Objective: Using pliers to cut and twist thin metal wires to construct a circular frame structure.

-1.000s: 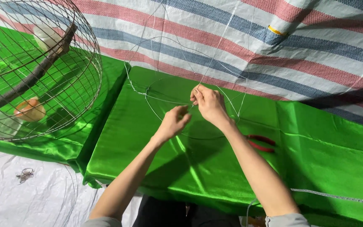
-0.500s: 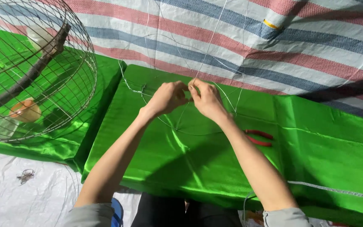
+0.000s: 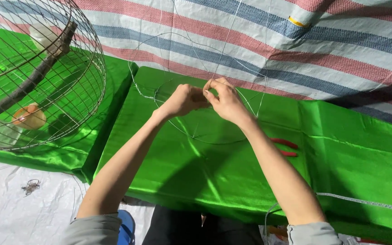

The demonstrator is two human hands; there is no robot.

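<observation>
Both hands, left (image 3: 181, 100) and right (image 3: 225, 102), pinched on thin wire loops (image 3: 214, 136) over the green-draped bench (image 3: 341, 149), red pliers (image 3: 284, 147) just right, round wire cage (image 3: 37, 72) far left, open cloth toward the near edge

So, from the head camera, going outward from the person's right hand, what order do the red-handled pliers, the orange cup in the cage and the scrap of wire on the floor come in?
From the right hand:
1. Red-handled pliers, just right of the right forearm on the green cloth.
2. Orange cup, far left inside the wire cage.
3. Wire scrap, lower left on the white floor sheet.
</observation>
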